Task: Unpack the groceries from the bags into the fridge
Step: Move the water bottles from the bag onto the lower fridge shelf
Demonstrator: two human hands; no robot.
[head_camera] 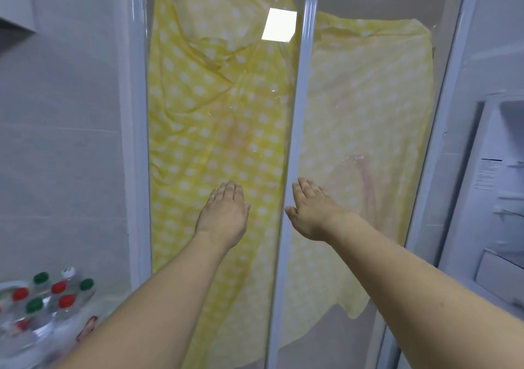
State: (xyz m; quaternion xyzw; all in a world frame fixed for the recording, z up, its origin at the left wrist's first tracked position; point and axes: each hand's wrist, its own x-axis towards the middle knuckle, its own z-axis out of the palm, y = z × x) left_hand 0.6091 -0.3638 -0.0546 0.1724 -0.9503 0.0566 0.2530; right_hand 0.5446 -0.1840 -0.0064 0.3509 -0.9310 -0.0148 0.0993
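Both my arms reach forward toward a glass sliding door (295,113) with white frames. My left hand (224,212) is flat with fingers together and holds nothing, in front of the left pane. My right hand (314,210) is also flat and empty, just right of the middle frame bar. Behind the glass hangs a yellow cloth with white dots (215,107). The open fridge (499,198) shows at the far right, with its white door shelves visible. No grocery bags are in view.
Several plastic bottles with red and green caps (42,297) stand at the lower left beside a white tiled wall (62,141). A bright square ceiling light reflects in the glass (279,25).
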